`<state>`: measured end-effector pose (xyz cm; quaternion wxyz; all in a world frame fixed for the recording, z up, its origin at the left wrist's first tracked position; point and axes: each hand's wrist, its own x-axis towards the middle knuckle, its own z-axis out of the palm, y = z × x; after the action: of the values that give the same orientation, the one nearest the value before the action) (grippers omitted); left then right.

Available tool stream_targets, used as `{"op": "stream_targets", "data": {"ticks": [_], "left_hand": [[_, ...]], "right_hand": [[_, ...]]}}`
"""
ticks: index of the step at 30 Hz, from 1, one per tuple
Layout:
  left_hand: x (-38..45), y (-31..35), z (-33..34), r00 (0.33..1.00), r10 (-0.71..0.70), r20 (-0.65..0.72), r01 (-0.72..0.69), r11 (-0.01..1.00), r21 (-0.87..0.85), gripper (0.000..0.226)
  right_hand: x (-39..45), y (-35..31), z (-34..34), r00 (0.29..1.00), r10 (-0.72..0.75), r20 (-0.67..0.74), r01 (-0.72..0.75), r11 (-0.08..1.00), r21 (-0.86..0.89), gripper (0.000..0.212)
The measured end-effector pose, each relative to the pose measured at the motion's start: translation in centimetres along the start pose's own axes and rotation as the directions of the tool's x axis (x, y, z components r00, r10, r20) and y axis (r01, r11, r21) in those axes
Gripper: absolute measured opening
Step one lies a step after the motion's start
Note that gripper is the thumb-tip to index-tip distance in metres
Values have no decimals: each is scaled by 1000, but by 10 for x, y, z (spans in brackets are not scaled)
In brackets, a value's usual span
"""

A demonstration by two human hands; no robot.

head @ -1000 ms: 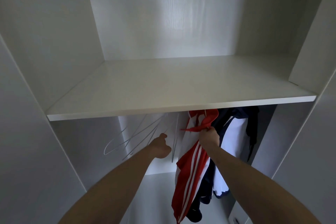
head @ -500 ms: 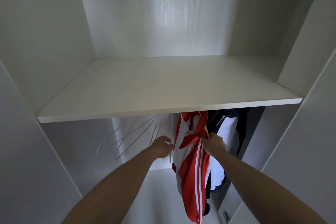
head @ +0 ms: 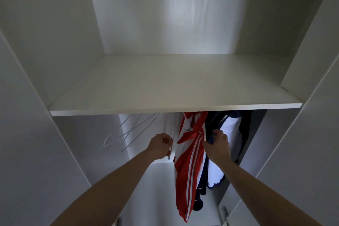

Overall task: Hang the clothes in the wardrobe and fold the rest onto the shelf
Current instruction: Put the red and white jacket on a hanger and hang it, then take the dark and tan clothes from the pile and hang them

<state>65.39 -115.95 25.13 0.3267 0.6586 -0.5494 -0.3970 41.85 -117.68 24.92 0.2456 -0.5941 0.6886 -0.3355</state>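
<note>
Under the shelf (head: pixel 165 86), my left hand (head: pixel 160 146) pinches a white hanger (head: pixel 170 140); my right hand (head: pixel 217 146) grips dark clothes (head: pixel 212 124) beside the red striped jacket (head: pixel 189 167).

White wardrobe shelf (head: pixel 165 86) above the hanging space

The shelf is a flat white board running between the two side walls of the wardrobe (head: pixel 55 33), with its front edge facing the camera. Its top surface shows only soft light and shadow. The garments and wire hangers hang beneath it, their tops hidden behind its front edge.
</note>
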Motion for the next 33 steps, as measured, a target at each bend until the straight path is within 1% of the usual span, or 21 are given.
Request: {"op": "stream_targets", "data": {"ticks": [5, 9, 12, 15, 18, 22, 24, 25, 27, 29, 31, 33], "left_hand": [[-46, -13, 3, 1000, 2, 30, -1, 999, -43, 7], [-92, -35, 7, 997, -40, 66, 45, 996, -78, 8], [-126, -54, 11, 993, -73, 98, 77, 996, -41, 8], [-154, -73, 16, 986, -105, 127, 109, 994, -30, 7], [-171, -92, 22, 971, -145, 189, 147, 989, 3, 7], [-178, -109, 37, 924, -238, 299, 259, 965, -31, 11], [-176, -113, 45, 884, -300, 359, 316, 949, 15, 14], [-176, -115, 49, 862, -321, 392, 318, 945, 73, 15], [-178, -120, 58, 820, -335, 464, 247, 938, 241, 21], [-186, -122, 67, 776, -308, 551, 92, 919, 385, 27], [-198, -124, 75, 710, -271, 650, -59, 897, 438, 28], [-214, -127, 85, 628, -244, 739, -165, 886, 434, 29]], "right_hand": [[-37, 8, 4, 998, -50, -44, 57, 982, 178, 53], [-71, 27, 10, 997, -72, 17, 66, 969, 240, 47], [-101, 47, 14, 992, -33, 124, 1, 967, 253, 45], [-133, 66, 15, 982, -2, 189, -46, 968, 247, 42], [-165, 80, 13, 962, 75, 264, -139, 962, 234, 38], [-207, 102, 12, 925, 214, 314, -262, 957, 121, 34], [-230, 110, 13, 899, 288, 331, -336, 937, 95, 32], [-242, 114, 13, 884, 323, 338, -371, 925, 85, 31], [-271, 119, 13, 853, 402, 333, -446, 892, 66, 29], [-305, 122, 12, 823, 479, 306, -521, 851, 70, 25], [-342, 126, 11, 792, 546, 274, -584, 808, 81, 22], [-379, 129, 7, 756, 606, 247, -641, 763, 88, 23]]}}
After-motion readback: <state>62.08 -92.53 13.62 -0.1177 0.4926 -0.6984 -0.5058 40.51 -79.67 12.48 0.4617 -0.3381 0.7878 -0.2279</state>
